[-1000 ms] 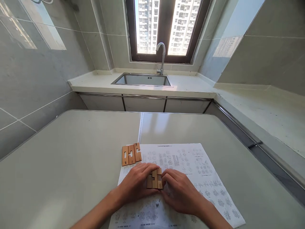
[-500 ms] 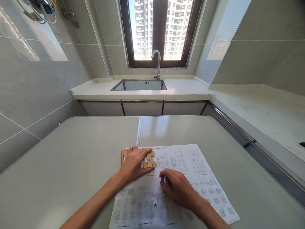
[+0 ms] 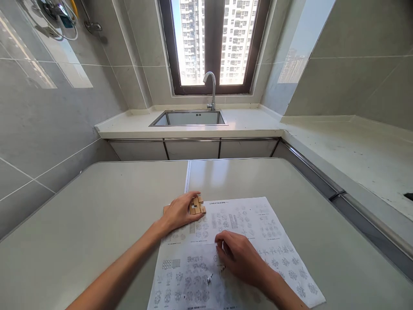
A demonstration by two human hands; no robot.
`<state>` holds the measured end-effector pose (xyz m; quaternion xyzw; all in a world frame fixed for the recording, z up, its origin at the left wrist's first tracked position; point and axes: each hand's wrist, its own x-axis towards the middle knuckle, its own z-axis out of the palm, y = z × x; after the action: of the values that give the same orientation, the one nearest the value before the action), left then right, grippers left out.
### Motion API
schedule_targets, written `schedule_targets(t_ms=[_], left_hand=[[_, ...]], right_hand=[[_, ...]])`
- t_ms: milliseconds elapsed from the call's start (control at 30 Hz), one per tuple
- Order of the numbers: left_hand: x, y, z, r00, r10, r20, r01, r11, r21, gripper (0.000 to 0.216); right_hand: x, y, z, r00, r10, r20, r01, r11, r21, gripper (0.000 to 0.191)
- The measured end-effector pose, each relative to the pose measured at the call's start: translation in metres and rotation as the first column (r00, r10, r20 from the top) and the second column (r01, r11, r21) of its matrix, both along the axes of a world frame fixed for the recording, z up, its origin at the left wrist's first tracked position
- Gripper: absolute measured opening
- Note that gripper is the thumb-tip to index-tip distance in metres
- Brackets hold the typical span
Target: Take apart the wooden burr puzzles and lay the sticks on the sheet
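My left hand (image 3: 179,212) is closed around a small cluster of notched wooden puzzle pieces (image 3: 196,206) at the top left corner of a printed instruction sheet (image 3: 258,232). It covers the other wooden pieces that lay there; only a sliver of wood (image 3: 165,209) shows at its left edge. My right hand (image 3: 237,257) rests on the sheet nearer to me, fingers curled and pressed on the paper, with nothing visible in them.
The sheet lies on a pale grey table (image 3: 97,224) with a seam down its middle. Beyond stands a white counter (image 3: 258,122) with a steel sink (image 3: 189,118) and tap (image 3: 211,88) under a window. Tiled walls rise on both sides.
My left hand carried the joined wooden pieces away from the middle of the sheet to its top left corner, over the loose pieces. My right hand let go and stayed on the paper.
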<state>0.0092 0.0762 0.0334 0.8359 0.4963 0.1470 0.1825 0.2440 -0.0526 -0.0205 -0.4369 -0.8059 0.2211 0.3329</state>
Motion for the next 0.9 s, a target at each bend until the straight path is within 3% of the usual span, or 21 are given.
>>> schedule_targets(t_ms=[133,233,333,400,467,600,900], left_hand=[[-0.009,0.007,-0.007,0.999,-0.033,0.024,0.032,0.998,0.053,0.066],[-0.022,0.012,-0.010,0.995,-0.081,0.056,0.068,0.979,0.193,0.064],[-0.041,0.020,-0.013,0.994,-0.047,0.103,0.016,0.957,0.291,0.060],[-0.057,0.029,-0.018,0.980,0.032,0.194,-0.082,0.963,0.256,0.056],[-0.072,0.039,-0.025,0.906,0.177,0.385,-0.245,0.960,0.134,0.051],[-0.094,0.055,-0.037,0.778,0.360,0.515,-0.439,0.898,0.035,0.053],[-0.103,0.048,-0.042,0.583,0.444,0.680,-0.512,0.851,-0.117,0.048]], right_hand=[[0.000,0.001,-0.004,1.000,-0.001,-0.008,0.001,1.000,-0.007,0.017],[0.000,0.001,-0.003,1.000,0.001,-0.004,-0.001,1.000,0.004,0.017],[0.000,0.001,-0.003,1.000,0.002,-0.003,-0.002,1.000,0.021,0.017],[0.000,0.001,-0.004,1.000,0.001,-0.007,0.000,1.000,0.028,0.017],[-0.001,0.002,-0.005,1.000,-0.002,-0.011,0.003,1.000,0.027,0.017],[-0.001,0.003,-0.009,1.000,-0.013,-0.009,0.013,0.999,0.033,0.017],[0.002,0.004,-0.017,0.997,-0.058,-0.056,0.059,0.998,0.012,0.015]])
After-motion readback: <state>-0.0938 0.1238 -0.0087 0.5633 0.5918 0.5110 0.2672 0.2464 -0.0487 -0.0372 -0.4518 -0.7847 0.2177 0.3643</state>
